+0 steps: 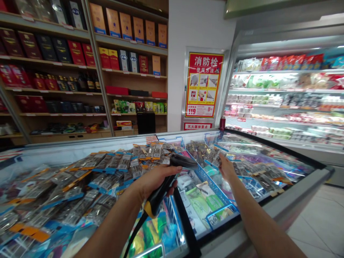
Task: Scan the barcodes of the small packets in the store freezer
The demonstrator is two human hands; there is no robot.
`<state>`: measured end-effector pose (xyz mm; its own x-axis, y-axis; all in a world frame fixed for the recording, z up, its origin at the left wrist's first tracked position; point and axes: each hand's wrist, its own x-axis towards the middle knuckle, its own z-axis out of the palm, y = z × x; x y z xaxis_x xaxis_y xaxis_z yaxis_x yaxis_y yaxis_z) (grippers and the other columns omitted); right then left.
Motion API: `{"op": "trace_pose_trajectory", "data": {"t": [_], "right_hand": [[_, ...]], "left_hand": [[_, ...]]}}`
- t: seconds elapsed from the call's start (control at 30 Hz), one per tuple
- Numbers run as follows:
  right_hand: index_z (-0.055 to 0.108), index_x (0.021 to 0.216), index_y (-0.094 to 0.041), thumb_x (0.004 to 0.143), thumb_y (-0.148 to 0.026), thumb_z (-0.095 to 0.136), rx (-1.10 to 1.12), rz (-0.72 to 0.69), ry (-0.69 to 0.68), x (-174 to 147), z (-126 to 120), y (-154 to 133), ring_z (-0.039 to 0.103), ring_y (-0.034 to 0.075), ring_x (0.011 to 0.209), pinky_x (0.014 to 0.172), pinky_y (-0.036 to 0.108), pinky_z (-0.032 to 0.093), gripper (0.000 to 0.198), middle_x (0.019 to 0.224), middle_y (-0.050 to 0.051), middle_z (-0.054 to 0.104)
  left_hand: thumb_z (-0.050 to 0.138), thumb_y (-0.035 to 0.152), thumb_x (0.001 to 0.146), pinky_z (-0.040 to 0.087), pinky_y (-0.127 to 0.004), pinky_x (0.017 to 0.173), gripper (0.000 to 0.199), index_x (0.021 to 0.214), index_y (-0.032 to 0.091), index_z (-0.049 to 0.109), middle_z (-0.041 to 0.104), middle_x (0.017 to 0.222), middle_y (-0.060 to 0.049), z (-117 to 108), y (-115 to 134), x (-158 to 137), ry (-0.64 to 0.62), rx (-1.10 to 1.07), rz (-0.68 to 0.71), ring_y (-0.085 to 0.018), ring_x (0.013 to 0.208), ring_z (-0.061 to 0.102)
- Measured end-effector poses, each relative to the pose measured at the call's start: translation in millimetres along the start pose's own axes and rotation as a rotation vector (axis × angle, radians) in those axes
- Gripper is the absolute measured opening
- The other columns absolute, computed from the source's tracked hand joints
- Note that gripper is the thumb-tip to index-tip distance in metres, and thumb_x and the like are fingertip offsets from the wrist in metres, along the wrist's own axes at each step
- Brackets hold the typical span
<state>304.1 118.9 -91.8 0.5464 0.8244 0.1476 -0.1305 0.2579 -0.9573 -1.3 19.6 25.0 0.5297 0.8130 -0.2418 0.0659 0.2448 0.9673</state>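
In my left hand (159,181) is a black barcode scanner (163,186) with a yellow-trimmed base and a trailing cable. Its head points to the right, over the chest freezer. Further right, my right hand (227,168) reaches into the freezer, its fingers closed at the edge of a small clear packet (215,156) with a blue strip. The fingertips are partly hidden by the hand itself. Below the scanner and to its left lie many similar dark-filled packets (118,161) with blue or orange strips, heaped across the freezer.
Blue wire baskets (208,175) divide the freezer, with green and white bags (199,200) inside. A black-edged glass lid (268,154) covers the right part. Shelves of boxed bottles (123,27) stand behind, a fire-hydrant poster (204,86) hangs mid-wall, and a lit display fridge (285,104) is at right.
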Motion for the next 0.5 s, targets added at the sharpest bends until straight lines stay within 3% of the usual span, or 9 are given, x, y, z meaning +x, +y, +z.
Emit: {"op": "trace_pose_trajectory", "data": {"t": [0.33,0.5], "right_hand": [[0.058,0.073,-0.021,0.064,-0.043,0.060,0.062,0.081,0.018,-0.3,-0.7,-2.2,0.053,0.011,0.043,0.038,0.022,0.037,0.024,0.050,-0.005,0.060],[0.056,0.069,-0.020,0.064,-0.047,0.059,0.005,-0.008,0.007,-0.6,-1.1,-1.3,0.053,0.011,0.042,0.037,0.022,0.037,0.027,0.048,-0.004,0.058]], "left_hand": [[0.062,0.047,0.063,0.035,-0.019,0.039,0.036,0.073,0.014,0.051,0.054,0.053,0.001,1.9,-0.5,0.6,0.048,-0.003,-0.001,-0.008,0.040,0.048],[0.064,0.047,0.060,0.036,-0.020,0.040,0.038,0.075,0.015,0.051,0.054,0.053,0.001,1.8,-0.1,-0.1,0.034,-0.012,-0.019,-0.009,0.041,0.049]]}}
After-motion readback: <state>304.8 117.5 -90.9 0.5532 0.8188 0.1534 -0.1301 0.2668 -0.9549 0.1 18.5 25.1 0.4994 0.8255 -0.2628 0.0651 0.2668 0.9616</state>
